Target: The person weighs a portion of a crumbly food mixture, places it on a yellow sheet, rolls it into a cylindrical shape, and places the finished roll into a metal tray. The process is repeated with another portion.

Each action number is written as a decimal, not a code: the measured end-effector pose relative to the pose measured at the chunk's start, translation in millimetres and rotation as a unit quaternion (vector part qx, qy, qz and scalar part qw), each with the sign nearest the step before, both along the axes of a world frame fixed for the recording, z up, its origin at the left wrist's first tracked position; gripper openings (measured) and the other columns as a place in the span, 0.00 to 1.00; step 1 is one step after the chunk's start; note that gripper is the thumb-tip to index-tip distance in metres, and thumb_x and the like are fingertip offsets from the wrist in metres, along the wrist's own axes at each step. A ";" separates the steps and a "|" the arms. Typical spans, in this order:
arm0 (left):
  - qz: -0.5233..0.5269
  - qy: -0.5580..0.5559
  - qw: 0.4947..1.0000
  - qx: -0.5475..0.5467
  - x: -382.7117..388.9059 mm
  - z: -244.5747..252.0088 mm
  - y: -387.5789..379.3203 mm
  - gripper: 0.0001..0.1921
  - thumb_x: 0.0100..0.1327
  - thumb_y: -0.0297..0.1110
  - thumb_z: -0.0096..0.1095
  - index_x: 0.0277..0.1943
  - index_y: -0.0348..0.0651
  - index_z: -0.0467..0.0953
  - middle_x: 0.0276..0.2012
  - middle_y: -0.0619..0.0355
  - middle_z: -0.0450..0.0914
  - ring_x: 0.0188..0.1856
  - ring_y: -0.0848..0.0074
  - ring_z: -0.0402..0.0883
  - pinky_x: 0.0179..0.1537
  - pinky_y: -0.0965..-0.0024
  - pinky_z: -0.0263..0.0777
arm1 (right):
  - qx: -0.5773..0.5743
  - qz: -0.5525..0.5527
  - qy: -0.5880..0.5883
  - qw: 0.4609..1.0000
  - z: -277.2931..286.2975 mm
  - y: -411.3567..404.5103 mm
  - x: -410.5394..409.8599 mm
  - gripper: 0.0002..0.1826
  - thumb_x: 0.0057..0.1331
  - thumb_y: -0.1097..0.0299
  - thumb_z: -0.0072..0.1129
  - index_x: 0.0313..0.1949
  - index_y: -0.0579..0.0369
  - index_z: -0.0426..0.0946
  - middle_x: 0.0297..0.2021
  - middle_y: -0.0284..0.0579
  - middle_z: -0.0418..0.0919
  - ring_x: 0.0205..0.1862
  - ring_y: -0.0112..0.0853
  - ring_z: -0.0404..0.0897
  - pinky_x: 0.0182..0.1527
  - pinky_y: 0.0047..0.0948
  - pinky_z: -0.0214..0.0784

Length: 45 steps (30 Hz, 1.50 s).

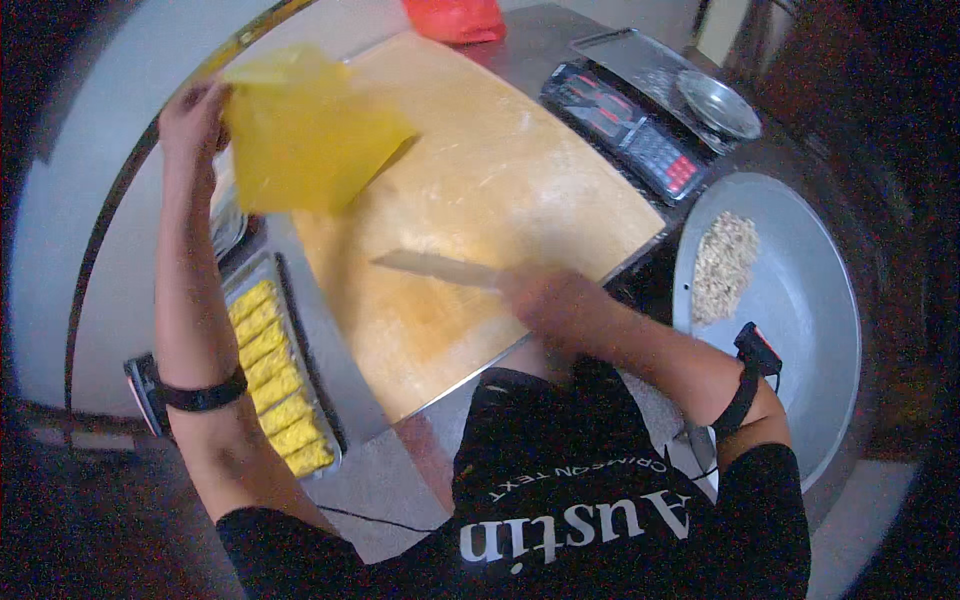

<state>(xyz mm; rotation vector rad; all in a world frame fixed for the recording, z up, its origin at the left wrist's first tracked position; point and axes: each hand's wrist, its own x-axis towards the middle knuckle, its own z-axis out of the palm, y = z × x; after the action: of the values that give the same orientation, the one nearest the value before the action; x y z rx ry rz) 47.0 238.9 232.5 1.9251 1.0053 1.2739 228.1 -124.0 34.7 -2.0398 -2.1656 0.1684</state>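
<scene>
My left hand (196, 112) pinches a thin, translucent yellow sheet (300, 139) by its upper left corner. The sheet hangs over the left part of a floured wooden board (480, 172); its exact material cannot be told. In my right hand (544, 300) is a knife, its broad flat blade (435, 268) pointing left just above or on the board. Motion blurs this hand, and the fingers hide the handle. Below my left forearm, a metal tray (328, 424) holds several yellow rolled pieces (274, 367) laid side by side.
A digital scale (630, 127) with a metal pan and a small metal dish (718, 103) stands beyond the board's right edge. At right, a large grey basin (802, 300) holds a pale chopped mixture (725, 266). A red bag (457, 19) lies at the far edge. A clear container (229, 225) is partly hidden by the left arm.
</scene>
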 end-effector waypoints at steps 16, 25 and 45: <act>-0.109 0.008 0.994 0.010 19.6 59.7 -21.4 0.04 0.63 0.28 0.62 0.35 0.37 0.78 0.21 0.58 0.75 0.14 0.78 0.66 0.15 0.73 0.58 | -0.173 0.019 -0.024 0.984 21.2 86.0 0.0 0.13 0.72 0.64 0.44 0.48 0.55 0.75 0.40 0.57 0.82 0.37 0.54 0.84 0.41 0.51 0.79; -0.100 0.035 0.994 -0.032 44.0 11.2 30.9 0.05 0.64 0.30 0.59 0.35 0.39 0.78 0.25 0.56 0.79 0.22 0.71 0.80 0.22 0.69 0.75 | 0.108 -0.280 0.226 0.927 16.2 -42.0 114.9 0.13 0.72 0.62 0.49 0.40 0.59 0.74 0.31 0.51 0.80 0.29 0.44 0.82 0.34 0.46 0.76; -0.267 -0.052 0.958 -0.090 153.5 2.4 -46.3 0.06 0.69 0.26 0.52 0.38 0.37 0.77 0.29 0.51 0.82 0.28 0.68 0.84 0.33 0.65 0.83 | 0.061 -0.471 0.641 0.604 -26.8 -126.5 57.7 0.10 0.74 0.60 0.50 0.41 0.52 0.67 0.20 0.37 0.72 0.13 0.25 0.68 0.12 0.28 0.64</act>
<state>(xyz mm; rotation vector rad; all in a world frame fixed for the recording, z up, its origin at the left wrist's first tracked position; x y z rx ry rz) 200.5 192.5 235.0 1.7986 0.4762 0.9227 285.8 -250.5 7.9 -1.6627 -0.1582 0.9077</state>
